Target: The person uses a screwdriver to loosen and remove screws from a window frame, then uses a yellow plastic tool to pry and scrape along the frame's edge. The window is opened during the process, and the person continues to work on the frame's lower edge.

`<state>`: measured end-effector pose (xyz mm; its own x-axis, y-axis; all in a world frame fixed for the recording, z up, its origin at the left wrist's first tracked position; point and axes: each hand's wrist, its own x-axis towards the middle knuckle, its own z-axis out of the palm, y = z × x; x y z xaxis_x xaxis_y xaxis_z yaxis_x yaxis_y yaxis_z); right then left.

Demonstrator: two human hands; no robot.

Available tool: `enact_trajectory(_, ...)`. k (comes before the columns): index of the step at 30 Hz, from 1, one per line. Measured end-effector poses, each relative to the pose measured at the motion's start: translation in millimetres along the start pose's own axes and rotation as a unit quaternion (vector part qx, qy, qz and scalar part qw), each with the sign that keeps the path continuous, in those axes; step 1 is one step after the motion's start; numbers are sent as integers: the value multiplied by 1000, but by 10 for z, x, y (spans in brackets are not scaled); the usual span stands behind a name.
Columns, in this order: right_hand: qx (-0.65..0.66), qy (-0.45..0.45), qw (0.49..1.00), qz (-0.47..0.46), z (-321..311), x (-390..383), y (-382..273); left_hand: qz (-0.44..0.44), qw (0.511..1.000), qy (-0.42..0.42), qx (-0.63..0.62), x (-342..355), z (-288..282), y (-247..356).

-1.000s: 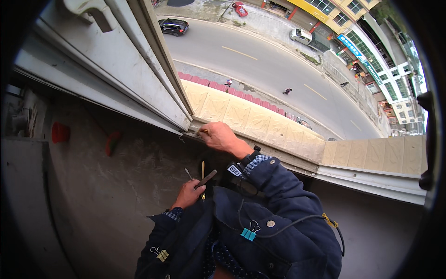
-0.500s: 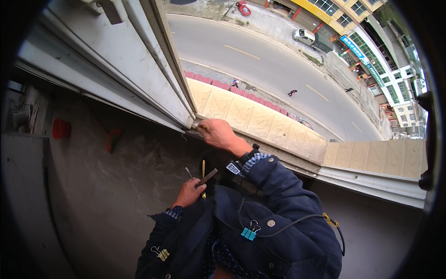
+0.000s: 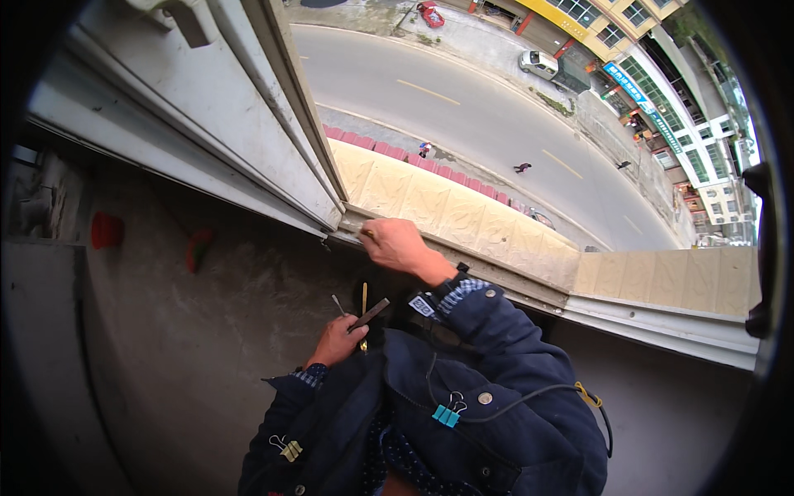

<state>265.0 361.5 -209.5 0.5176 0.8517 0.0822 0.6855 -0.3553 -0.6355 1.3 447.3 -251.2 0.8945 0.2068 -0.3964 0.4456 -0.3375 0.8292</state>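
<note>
Window track [image 3: 523, 286] above a street [image 3: 496, 124]. Right hand [image 3: 399, 246] curled over the track (hold unclear). Left hand [image 3: 334, 341] clamped round a flat bar [image 3: 371, 314] and thin tools [image 3: 365, 294]; a loosened grip could drop them.

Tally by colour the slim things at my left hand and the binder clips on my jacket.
Dark flat bar: 1
Yellow slim stick: 1
Grey thin rod: 1
Teal binder clip: 1
Pale yellow binder clip: 1
Total: 5
</note>
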Motion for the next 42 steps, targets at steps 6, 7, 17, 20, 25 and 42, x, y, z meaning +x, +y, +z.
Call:
enact_trajectory(6, -2, 33, 999, -33, 256, 34, 99, 13, 1000, 7, 16, 17, 14, 9)
enact_trajectory(7, -41, -3, 999, -7, 191, -41, 140, 7, 1000, 5, 18, 20, 23, 7)
enact_trajectory(17, 37, 44, 997, -50, 155, 26, -52, -2, 1000, 18, 21, -12, 40, 6)
enact_trajectory(20, 48, 69, 995, -57, 319, 117, -21, 1, 999, 27, 19, -39, 38, 20)
enact_trajectory(25, -116, -91, 989, 35, 65, -130, 127, -4, 1000, 25, 6, -49, 45, 6)
enact_trajectory(42, -149, -138, 976, 81, -223, -392, 255, 26, 999, -9, 24, 22, 121, -69)
